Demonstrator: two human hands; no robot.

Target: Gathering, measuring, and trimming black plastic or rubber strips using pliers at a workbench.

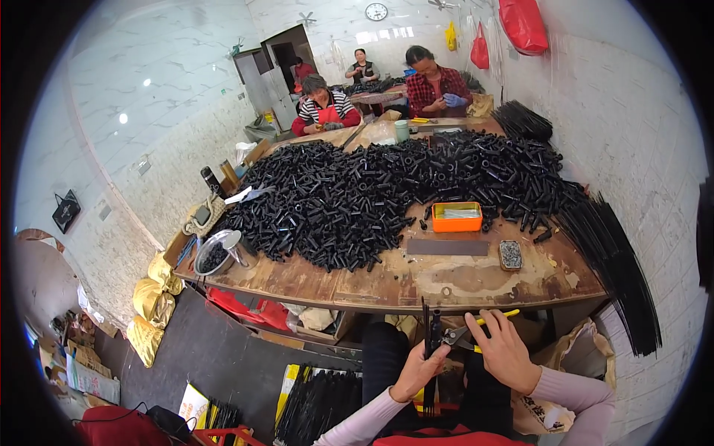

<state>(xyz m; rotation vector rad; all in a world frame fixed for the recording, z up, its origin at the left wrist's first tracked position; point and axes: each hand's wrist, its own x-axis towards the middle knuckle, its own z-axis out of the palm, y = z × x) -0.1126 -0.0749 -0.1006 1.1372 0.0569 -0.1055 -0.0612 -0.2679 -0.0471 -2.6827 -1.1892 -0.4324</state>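
Note:
My left hand [419,369], below the front edge of the wooden table [357,286], is closed round a few thin black rods [429,400] that stand nearly upright. A short black tubular part [436,321] rises beside the rods above my fingers. My right hand [504,351] grips pliers [500,317] with yellow handles. Their metal jaws meet the black part close to my left fingertips; whether they bite on it I cannot tell. On the table lies a large heap of short black tubular parts [327,201].
An orange box [457,224], a flat dark bar [446,247] and a small tray of metal bits [510,255] lie before the heap. Long black rods [617,282] overhang the right edge. A metal bowl [202,262] stands left. Two people [439,93] work across the table; others sit farther back.

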